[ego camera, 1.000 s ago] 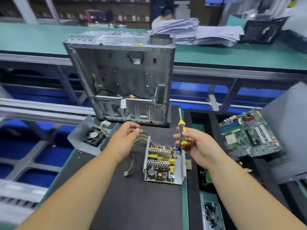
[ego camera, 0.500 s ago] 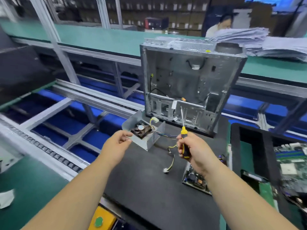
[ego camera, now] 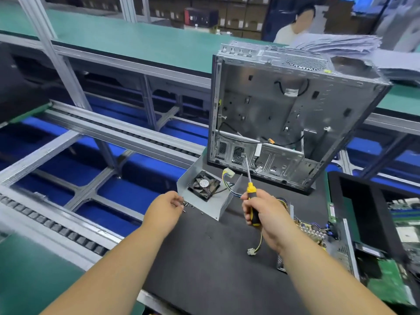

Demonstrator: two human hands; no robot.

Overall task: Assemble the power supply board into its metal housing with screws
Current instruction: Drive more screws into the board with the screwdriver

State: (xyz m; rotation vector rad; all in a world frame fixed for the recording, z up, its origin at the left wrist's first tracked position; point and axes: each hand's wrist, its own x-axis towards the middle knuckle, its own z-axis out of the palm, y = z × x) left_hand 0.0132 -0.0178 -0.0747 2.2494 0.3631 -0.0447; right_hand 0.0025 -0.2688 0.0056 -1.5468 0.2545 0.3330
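- The right hand [ego camera: 261,212] has a full grip wrapped around the yellow-and-black screwdriver [ego camera: 251,196], shaft pointing up and away, tip in the air and engaged with nothing.
- The left hand [ego camera: 164,210] reaches toward a scatter of small dark screws [ego camera: 188,204] on the black mat of the table [ego camera: 204,258], just beside the housing's near-left corner. Its fingertips [ego camera: 178,202] are curled in right at those screws; whether its grip has one pinched, I cannot tell.
- The metal housing [ego camera: 211,208], a bent grey shell with a fan [ego camera: 204,186] mounted in it, sits open on the table between the two hands. No board is inside it.
- The power supply board [ego camera: 311,230] lies on its own metal tray, well to the right of the housing and partly hidden behind the right wrist, with a bundle of coloured wires running off it and a yellow lead ending in a white plug [ego camera: 251,251] on the mat.
- So board and housing are apart: the joining looks not yet done, and I see no screw in any hole, though the holes are too small to check.
- My read: this is the screw-gathering step, early on. Still ahead are mating the two parts, lining up the holes and driving the screws.
- The big computer case [ego camera: 293,114] stands upright behind, untouched.
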